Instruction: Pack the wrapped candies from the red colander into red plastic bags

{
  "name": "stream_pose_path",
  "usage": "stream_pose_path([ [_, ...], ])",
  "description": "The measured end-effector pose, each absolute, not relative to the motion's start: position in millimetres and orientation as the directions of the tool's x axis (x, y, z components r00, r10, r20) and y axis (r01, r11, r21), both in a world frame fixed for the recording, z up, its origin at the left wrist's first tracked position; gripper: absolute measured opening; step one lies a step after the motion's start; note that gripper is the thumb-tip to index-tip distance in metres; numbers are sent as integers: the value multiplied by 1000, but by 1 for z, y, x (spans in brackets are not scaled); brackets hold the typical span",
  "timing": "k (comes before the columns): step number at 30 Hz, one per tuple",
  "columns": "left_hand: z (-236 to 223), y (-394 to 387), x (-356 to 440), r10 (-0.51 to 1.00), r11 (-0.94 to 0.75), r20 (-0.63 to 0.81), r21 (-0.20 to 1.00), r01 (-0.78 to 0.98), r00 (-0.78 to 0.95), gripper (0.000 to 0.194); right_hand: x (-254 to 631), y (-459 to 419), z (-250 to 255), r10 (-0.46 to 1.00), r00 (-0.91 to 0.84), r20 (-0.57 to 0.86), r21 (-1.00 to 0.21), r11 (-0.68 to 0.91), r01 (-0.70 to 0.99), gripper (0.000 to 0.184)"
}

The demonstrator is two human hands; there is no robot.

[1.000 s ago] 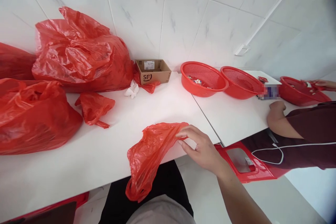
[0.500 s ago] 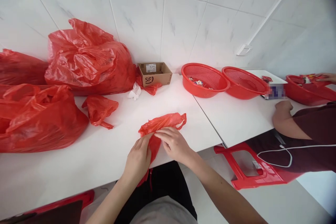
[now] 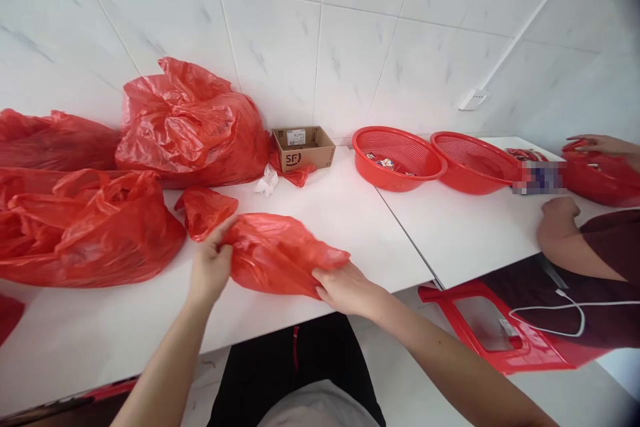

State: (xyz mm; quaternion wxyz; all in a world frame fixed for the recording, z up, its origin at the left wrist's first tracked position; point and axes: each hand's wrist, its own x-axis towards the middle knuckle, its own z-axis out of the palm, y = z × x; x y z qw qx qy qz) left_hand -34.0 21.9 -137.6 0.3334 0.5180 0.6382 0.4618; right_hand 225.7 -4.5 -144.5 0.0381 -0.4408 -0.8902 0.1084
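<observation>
While hands (image 3: 213, 267) grip bag (image 3: 280, 253), sacks (image 3: 90, 227) beside

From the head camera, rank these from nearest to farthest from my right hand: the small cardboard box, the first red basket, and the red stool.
From the right hand, which grips the red bag:
1. Red stool, just to its right, below the table edge.
2. Small cardboard box, straight back by the wall.
3. First red basket, back and to the right.
The box and the basket are close to call.
</observation>
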Motion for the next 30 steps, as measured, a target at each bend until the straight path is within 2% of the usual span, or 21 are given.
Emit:
stream_pose_path([
  [3, -130, 30, -44, 951, -46, 196, 853, 520, -237, 61, 226, -13, -119, 764, -628, -147, -320, 564, 761, 23],
  [4, -126, 28, -42, 951, -85, 238, 815, 573, -197, 59, 224, -13, -112, 766, -630, -129, -374, 551, 746, 23],
  [7, -118, 11, -16, 899, -210, 420, 662, 720, -125, 51, 210, -6, -102, 821, -565, 81, -501, 524, 689, 24],
  [8, -117, 3, -4, 866, -256, 492, 588, 767, -88, 46, 204, -1, -102, 833, -542, 112, -498, 519, 695, 27],
  [10, -121, -14, 19, 829, -351, 553, 390, 851, 89, 33, 196, 9, -106, 842, -535, 65, -427, 508, 748, 33],
  [12, -132, -26, 34, 855, -410, 436, 240, 880, 279, 25, 192, 20, -111, 840, -539, -62, -331, 492, 805, 37],
  [15, -155, -24, 34, 903, -384, 266, 145, 912, 338, 25, 200, 37, -115, 845, -488, -217, -245, 437, 865, 46],
  [18, -162, -9, 15, 915, -361, 232, 113, 925, 329, 28, 222, 60, -113, 845, -397, -359, -166, 361, 918, 78],
  [20, -155, 0, 3, 915, -376, 200, 104, 921, 351, 24, 238, 76, -108, 840, -333, -428, -122, 311, 942, 81],
  [22, -144, 3, -4, 914, -385, 175, 103, 917, 365, 34, 251, 86, -99, 833, -297, -468, -102, 282, 954, 78],
  [24, -135, 1, -3, 911, -389, 191, 110, 914, 365, 30, 255, 82, -84, 817, -330, -472, -140, 300, 944, 80],
  [26, -131, -3, 2, 895, -402, 260, 123, 907, 361, 19, 254, 62, -62, 783, -490, -383, -303, 394, 868, 74],
  [27, -132, -5, 5, 882, -409, 311, 131, 903, 354, 19, 251, 47, -49, 749, -600, -281, -419, 466, 779, 65],
  [29, -133, -9, 11, 845, -427, 418, 155, 891, 333, 21, 248, 13, -20, 640, -767, 50, -598, 634, 490, 41],
  [30, -132, -11, 14, 827, -435, 467, 176, 883, 314, 21, 248, -4, -6, 582, -782, 222, -609, 709, 355, 33],
])
